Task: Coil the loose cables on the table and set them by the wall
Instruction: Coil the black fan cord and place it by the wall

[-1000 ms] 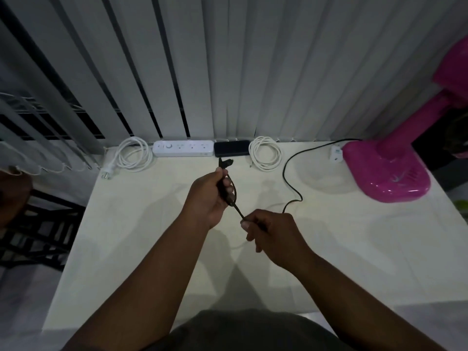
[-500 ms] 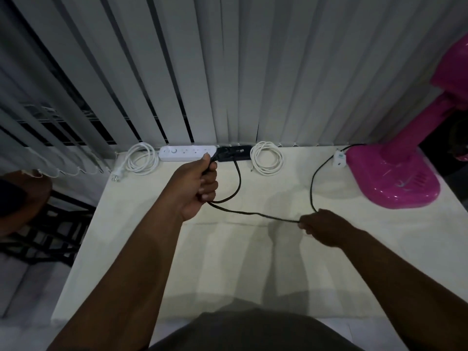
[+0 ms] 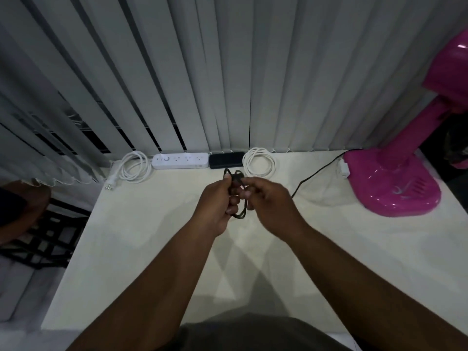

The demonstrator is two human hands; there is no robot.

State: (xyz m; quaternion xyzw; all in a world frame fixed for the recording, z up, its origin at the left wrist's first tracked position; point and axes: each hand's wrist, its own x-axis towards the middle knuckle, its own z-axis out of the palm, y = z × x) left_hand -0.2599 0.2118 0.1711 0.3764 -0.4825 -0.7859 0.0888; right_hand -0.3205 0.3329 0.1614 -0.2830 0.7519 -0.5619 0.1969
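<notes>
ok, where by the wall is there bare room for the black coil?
Bare: wall edge between right white coil and pink fan base, crossed by the black cable; also near half of the table. Crowded: left white coil, power strip, black box in a row.

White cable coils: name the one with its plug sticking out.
The left coil, left of the white power strip: its pronged plug trails toward the table edge. The right coil, beside the black block, shows no plug.
</notes>
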